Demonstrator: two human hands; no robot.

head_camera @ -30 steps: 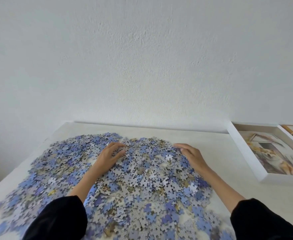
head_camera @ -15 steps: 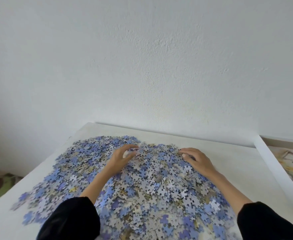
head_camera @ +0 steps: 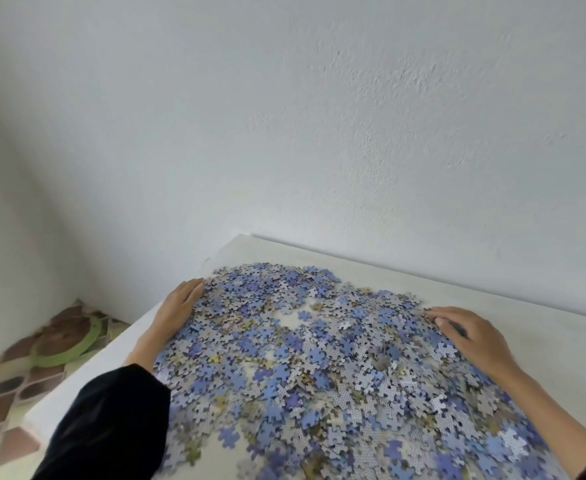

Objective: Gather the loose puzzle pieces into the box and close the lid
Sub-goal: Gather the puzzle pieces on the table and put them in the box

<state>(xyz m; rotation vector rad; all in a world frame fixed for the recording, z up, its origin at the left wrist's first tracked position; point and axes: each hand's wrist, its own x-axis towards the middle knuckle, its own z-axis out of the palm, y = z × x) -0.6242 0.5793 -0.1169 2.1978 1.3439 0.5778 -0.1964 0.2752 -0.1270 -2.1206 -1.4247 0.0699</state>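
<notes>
Puzzle pieces [head_camera: 319,368] are lying in a wide, loose heap across the table [head_camera: 561,355]. The left hand [head_camera: 177,310] is pressing the heap's left edge with straight, released fingers. The right hand [head_camera: 471,337] is resting on the heap's right edge, fingers relaxed and grasping nothing.

Puzzle pieces [head_camera: 319,368]: faces blue to periwinkle, a few olive-yellow; backs grey-white with a fine dot pattern. Table [head_camera: 544,344]: plain cream-white. Wall [head_camera: 319,116]: white, rough-textured. Floor [head_camera: 4,393]: brown and cream diamond-shaped tiles, crossed by a green band [head_camera: 76,344]. Left sleeve [head_camera: 111,420]: solid black.
</notes>
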